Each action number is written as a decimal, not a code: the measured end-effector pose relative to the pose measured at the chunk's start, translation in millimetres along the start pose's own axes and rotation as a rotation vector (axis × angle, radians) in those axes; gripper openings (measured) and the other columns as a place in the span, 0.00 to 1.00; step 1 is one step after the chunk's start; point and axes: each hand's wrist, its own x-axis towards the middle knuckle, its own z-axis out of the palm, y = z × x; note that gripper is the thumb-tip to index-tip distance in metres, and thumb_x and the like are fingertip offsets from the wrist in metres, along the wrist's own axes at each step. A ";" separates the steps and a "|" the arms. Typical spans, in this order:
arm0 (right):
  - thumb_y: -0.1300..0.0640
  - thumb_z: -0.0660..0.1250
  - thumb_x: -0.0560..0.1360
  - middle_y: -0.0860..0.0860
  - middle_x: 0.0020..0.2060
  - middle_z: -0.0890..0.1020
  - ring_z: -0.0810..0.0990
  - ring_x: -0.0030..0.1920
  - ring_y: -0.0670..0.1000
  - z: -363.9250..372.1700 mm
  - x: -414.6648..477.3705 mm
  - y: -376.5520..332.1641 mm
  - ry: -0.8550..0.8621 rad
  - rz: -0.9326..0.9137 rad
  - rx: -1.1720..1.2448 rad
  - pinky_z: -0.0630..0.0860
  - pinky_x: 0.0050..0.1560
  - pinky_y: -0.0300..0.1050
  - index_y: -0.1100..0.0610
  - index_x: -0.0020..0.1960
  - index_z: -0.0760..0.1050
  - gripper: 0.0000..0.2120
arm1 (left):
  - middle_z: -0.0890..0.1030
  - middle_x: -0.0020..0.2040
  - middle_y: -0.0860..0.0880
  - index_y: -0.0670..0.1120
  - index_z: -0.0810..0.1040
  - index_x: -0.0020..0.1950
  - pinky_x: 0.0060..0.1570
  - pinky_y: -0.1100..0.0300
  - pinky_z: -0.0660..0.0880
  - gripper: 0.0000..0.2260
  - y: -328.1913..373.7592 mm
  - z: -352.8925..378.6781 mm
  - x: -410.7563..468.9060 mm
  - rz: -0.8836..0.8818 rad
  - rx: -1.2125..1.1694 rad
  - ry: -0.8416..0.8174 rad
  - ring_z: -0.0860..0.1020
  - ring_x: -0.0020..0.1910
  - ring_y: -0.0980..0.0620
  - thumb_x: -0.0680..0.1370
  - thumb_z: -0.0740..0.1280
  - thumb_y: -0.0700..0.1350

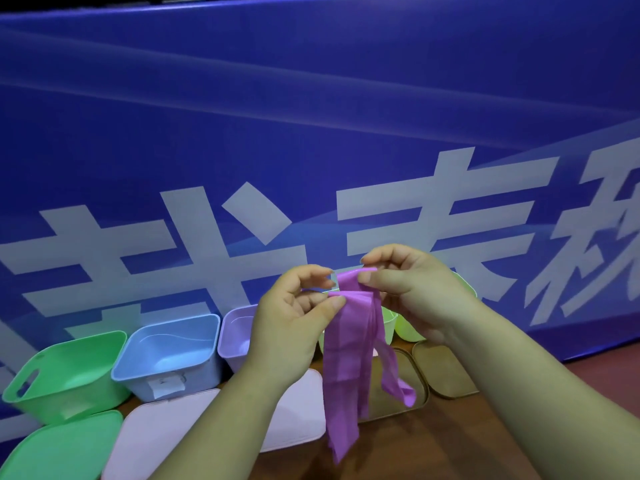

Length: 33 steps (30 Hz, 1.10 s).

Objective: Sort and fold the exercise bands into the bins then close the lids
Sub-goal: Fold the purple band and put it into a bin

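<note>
A purple exercise band (346, 358) hangs in the air in front of me, folded over at its top. My left hand (294, 323) pinches the band's upper left edge between thumb and fingers. My right hand (408, 289) pinches the folded top from the right. The band's loose ends dangle down over the table. Behind my hands stands a row of open bins: green (65, 372), blue (169, 355), purple (235, 334) and yellow-green (408, 327), the last one mostly hidden by my right hand.
Lids lie on the brown table in front of the bins: a green lid (59, 448), a pale pink lid (156, 434), another pale lid (298, 414) and tan lids (446, 372). A blue banner (311, 133) with white characters rises right behind the bins.
</note>
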 end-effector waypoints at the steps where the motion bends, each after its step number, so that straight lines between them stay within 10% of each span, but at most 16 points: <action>1: 0.70 0.72 0.71 0.53 0.35 0.79 0.79 0.35 0.51 -5.2 0.9 -1.7 -0.012 0.011 0.006 0.77 0.38 0.42 0.58 0.47 0.80 0.10 | 0.84 0.45 0.55 0.50 0.79 0.55 0.48 0.54 0.83 0.15 1.2 5.5 1.2 0.002 0.023 0.007 0.83 0.39 0.52 0.74 0.73 0.32; 18: 0.62 0.72 0.74 0.53 0.38 0.81 0.76 0.40 0.52 -60.9 19.3 -22.4 -0.048 -0.023 -0.247 0.76 0.45 0.45 0.56 0.45 0.82 0.02 | 0.85 0.44 0.53 0.52 0.82 0.49 0.46 0.62 0.80 0.14 -11.4 61.9 29.2 0.023 0.062 0.063 0.83 0.43 0.54 0.73 0.74 0.33; 25: 0.66 0.75 0.71 0.51 0.34 0.83 0.78 0.36 0.48 -63.2 30.2 -19.5 0.040 -0.072 -0.248 0.75 0.41 0.42 0.56 0.45 0.81 0.07 | 0.85 0.44 0.54 0.58 0.81 0.49 0.48 0.44 0.80 0.18 -14.4 60.6 30.1 0.009 0.057 0.060 0.81 0.38 0.52 0.73 0.74 0.34; 33: 0.69 0.74 0.71 0.51 0.34 0.83 0.77 0.30 0.45 -57.8 37.2 -12.8 0.204 -0.107 -0.128 0.76 0.37 0.40 0.56 0.42 0.78 0.09 | 0.85 0.47 0.56 0.51 0.81 0.53 0.45 0.61 0.81 0.14 -20.9 50.1 30.9 -0.017 0.076 0.075 0.83 0.42 0.54 0.73 0.74 0.34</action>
